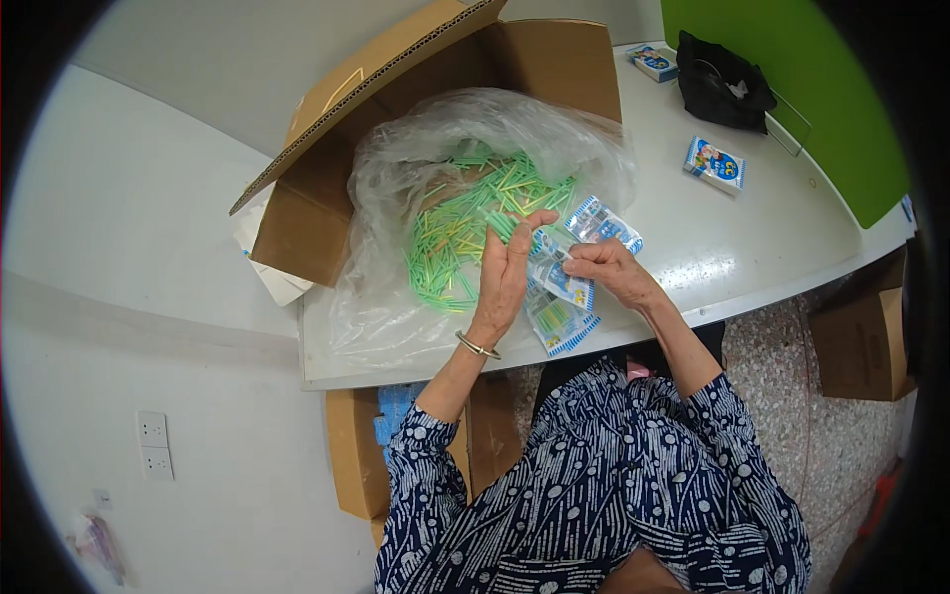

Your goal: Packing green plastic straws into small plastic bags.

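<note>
My left hand [505, 277] is closed around a small bundle of thin green sticks [502, 226], its index finger reaching toward the right. In my right hand [614, 272], thumb and fingers pinch the edge of a clear packet with blue-and-white print [564, 285]. The stick ends lie close to the packet's upper end; whether any are inside it I cannot tell. Another printed packet [606, 226] lies just beyond my right hand. Below the hands lies a packet with green sticks showing through [560, 323]. A loose heap of green and yellowish sticks [445, 238] spreads left of and behind my left hand.
The heap lies on a clear plastic bag [391, 163] spilling from a tipped cardboard box [322, 213]. On the white table [752, 243] stand a black bag [727, 84] and two small printed boxes, one nearer [714, 165], one farther [653, 62]. A green panel [821, 99] edges the right side.
</note>
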Demonstrator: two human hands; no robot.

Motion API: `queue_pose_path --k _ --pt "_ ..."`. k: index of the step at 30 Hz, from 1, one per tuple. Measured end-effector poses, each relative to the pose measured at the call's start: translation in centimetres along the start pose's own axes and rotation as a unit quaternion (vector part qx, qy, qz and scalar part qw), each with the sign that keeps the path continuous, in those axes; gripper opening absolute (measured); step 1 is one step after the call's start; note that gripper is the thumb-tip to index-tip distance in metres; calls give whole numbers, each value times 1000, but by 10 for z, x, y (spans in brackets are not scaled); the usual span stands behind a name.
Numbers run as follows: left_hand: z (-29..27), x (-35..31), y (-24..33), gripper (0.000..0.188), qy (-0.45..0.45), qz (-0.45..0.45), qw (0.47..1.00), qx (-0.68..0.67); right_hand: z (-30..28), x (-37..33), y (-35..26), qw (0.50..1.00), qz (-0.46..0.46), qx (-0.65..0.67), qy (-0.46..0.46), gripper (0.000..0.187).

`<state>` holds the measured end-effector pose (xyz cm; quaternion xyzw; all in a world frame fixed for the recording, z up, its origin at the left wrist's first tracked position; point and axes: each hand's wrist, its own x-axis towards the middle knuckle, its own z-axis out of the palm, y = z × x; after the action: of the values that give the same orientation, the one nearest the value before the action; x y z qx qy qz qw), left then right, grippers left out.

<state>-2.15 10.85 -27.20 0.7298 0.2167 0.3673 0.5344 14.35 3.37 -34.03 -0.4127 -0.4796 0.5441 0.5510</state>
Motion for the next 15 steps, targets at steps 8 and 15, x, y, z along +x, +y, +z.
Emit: queue_pose_path --k 8,15 --pt "-5 0 -3 32 -29 -28 999 -14 4 0 1 999 -1 26 29 21" --pt "-18 5 -6 27 20 -59 995 -77 11 16 0 995 20 73 58 31"
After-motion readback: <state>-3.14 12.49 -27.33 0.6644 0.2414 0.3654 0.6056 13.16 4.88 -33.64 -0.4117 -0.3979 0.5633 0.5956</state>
